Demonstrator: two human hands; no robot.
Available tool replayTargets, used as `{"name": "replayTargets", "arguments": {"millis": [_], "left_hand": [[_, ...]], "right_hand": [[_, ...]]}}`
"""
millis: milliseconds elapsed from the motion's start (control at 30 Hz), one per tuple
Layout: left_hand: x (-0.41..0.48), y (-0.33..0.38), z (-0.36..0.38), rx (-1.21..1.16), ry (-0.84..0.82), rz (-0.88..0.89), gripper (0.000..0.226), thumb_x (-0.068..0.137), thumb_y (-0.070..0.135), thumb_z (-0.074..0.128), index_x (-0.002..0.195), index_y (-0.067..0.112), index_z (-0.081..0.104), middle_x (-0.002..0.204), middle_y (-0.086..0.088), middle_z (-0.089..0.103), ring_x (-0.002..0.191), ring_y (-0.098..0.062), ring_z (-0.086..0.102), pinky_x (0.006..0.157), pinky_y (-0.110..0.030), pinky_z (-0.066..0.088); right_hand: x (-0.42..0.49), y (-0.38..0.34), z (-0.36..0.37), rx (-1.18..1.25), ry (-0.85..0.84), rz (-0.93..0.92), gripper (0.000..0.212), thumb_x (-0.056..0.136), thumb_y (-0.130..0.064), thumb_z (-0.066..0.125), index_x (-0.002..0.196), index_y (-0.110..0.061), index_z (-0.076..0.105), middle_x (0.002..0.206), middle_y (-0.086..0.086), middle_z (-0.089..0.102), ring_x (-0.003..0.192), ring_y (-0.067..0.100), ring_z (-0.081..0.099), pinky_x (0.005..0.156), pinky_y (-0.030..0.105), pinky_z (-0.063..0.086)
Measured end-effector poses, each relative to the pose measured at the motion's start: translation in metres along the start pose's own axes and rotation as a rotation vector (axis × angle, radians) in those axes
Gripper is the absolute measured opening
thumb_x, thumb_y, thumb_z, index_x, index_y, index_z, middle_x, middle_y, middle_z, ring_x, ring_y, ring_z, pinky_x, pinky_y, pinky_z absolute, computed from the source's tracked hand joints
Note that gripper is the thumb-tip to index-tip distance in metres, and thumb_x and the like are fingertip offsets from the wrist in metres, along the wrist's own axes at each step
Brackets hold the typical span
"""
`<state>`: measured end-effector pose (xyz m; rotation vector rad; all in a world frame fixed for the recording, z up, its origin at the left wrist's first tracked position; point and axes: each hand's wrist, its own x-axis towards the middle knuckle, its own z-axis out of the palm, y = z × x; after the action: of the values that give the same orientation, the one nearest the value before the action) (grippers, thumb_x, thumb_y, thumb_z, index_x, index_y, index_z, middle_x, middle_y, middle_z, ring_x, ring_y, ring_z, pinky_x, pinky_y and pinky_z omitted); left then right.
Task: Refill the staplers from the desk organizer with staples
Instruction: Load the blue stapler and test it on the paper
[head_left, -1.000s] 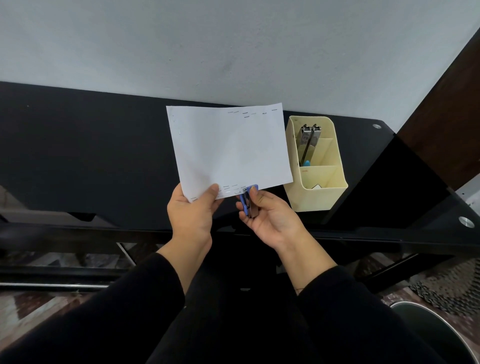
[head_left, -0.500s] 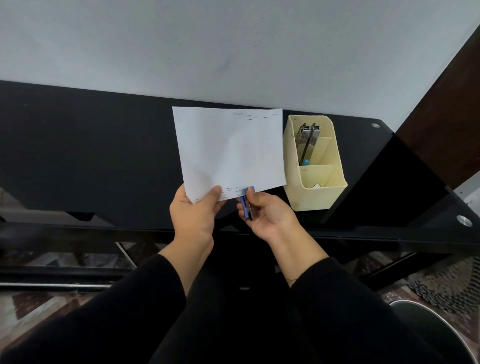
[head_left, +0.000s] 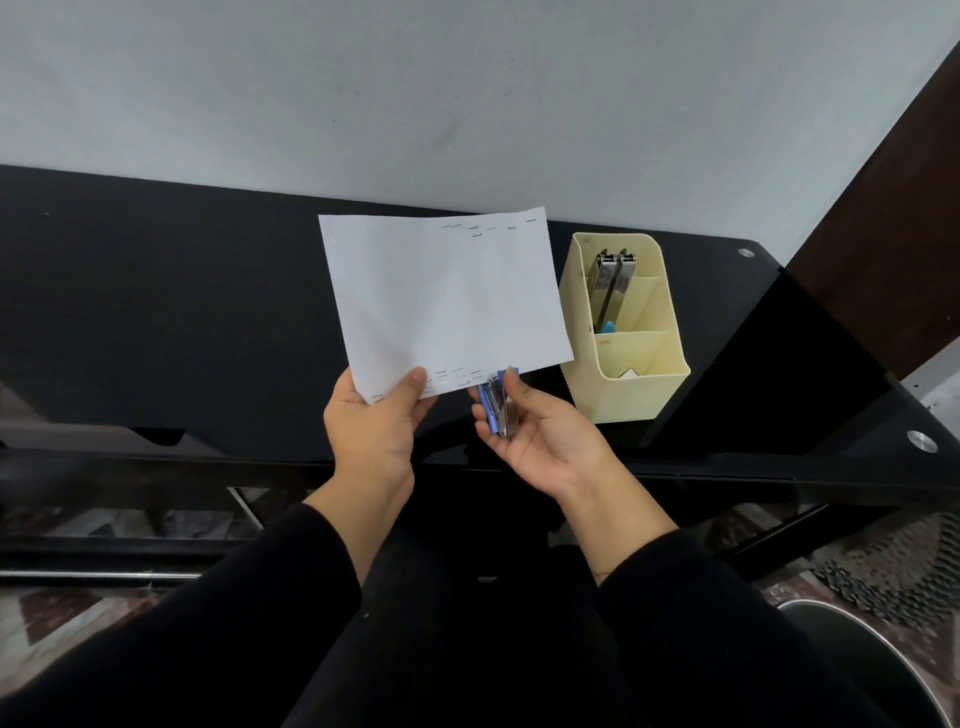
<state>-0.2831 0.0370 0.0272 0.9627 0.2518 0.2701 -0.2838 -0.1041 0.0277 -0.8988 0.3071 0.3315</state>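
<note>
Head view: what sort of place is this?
Likely a home or office workspace: a black desk against a plain wall, a cream desk organizer holding a stapler, and a sheet of paper dotted with staples.

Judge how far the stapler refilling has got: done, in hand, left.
Seemingly done: the blue stapler fires, as rows of staples mark the paper. In hand: the right hand grips it at the sheet's near edge, the left hand pinches a corner. Left: the silver stapler standing in the desk organizer.
</note>
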Motion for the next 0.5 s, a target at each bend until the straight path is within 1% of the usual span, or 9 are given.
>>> {"name": "replayTargets", "arguments": {"millis": [100, 200, 267, 300, 367, 433, 500], "left_hand": [[0.0, -0.001, -0.001, -0.004, 0.006, -0.015, 0.029, 0.076, -0.008, 0.065, 0.088, 0.019, 0.062, 0.079, 0.007, 0.071, 0.082, -0.014, 0.069, 0.064, -0.024, 0.055], [0.0, -0.001, -0.001, -0.005, 0.013, -0.028, 0.029, 0.076, -0.007, 0.065, 0.088, 0.018, 0.062, 0.079, 0.007, 0.071, 0.082, -0.014, 0.069, 0.064, -0.025, 0.055], [0.0, 0.0, -0.002, -0.005, 0.027, -0.036, 0.029, 0.076, -0.007, 0.065, 0.088, 0.018, 0.061, 0.082, 0.005, 0.07, 0.082, -0.014, 0.069, 0.064, -0.025, 0.055], [0.0, 0.0, -0.001, -0.005, 0.033, -0.041, 0.029, 0.076, -0.007, 0.065, 0.089, 0.018, 0.061, 0.084, 0.004, 0.07, 0.082, -0.014, 0.069, 0.064, -0.025, 0.055], [0.001, 0.001, -0.002, -0.004, 0.05, -0.053, 0.029, 0.076, -0.007, 0.065, 0.089, 0.018, 0.061, 0.088, 0.001, 0.069, 0.083, -0.015, 0.068, 0.063, -0.024, 0.055], [0.003, 0.0, -0.004, 0.001, 0.07, -0.066, 0.029, 0.076, -0.007, 0.065, 0.09, 0.017, 0.06, 0.091, 0.0, 0.068, 0.084, -0.016, 0.068, 0.063, -0.024, 0.055], [0.006, 0.0, -0.007, 0.012, 0.093, -0.084, 0.029, 0.076, -0.007, 0.066, 0.091, 0.017, 0.059, 0.095, -0.002, 0.066, 0.085, -0.017, 0.067, 0.063, -0.024, 0.055]], "right_hand": [[0.0, -0.001, -0.003, -0.009, -0.002, 0.011, 0.027, 0.065, -0.025, 0.071, 0.084, -0.007, 0.07, 0.083, 0.011, 0.073, 0.067, 0.018, 0.069, 0.058, 0.025, 0.055], [-0.001, -0.003, -0.006, -0.019, -0.003, 0.03, 0.027, 0.064, -0.025, 0.072, 0.085, -0.007, 0.071, 0.085, 0.012, 0.073, 0.07, 0.019, 0.07, 0.059, 0.027, 0.056], [-0.002, -0.004, -0.008, -0.028, -0.006, 0.042, 0.027, 0.064, -0.026, 0.071, 0.083, -0.007, 0.071, 0.085, 0.012, 0.073, 0.071, 0.019, 0.07, 0.06, 0.027, 0.056], [-0.003, -0.005, -0.009, -0.037, -0.005, 0.045, 0.03, 0.064, -0.027, 0.071, 0.086, -0.007, 0.07, 0.085, 0.011, 0.073, 0.071, 0.019, 0.07, 0.06, 0.027, 0.056], [-0.006, -0.007, -0.012, -0.082, 0.006, 0.049, 0.034, 0.067, -0.029, 0.069, 0.093, -0.006, 0.067, 0.086, 0.008, 0.073, 0.071, 0.017, 0.07, 0.059, 0.027, 0.055], [-0.01, -0.01, -0.015, -0.162, 0.018, 0.043, 0.032, 0.074, -0.029, 0.066, 0.097, -0.007, 0.065, 0.086, 0.005, 0.073, 0.07, 0.015, 0.069, 0.058, 0.027, 0.054], [-0.014, -0.014, -0.018, -0.235, 0.024, 0.027, 0.031, 0.076, -0.029, 0.065, 0.097, -0.007, 0.064, 0.084, 0.003, 0.073, 0.067, 0.013, 0.067, 0.056, 0.026, 0.052]]}}
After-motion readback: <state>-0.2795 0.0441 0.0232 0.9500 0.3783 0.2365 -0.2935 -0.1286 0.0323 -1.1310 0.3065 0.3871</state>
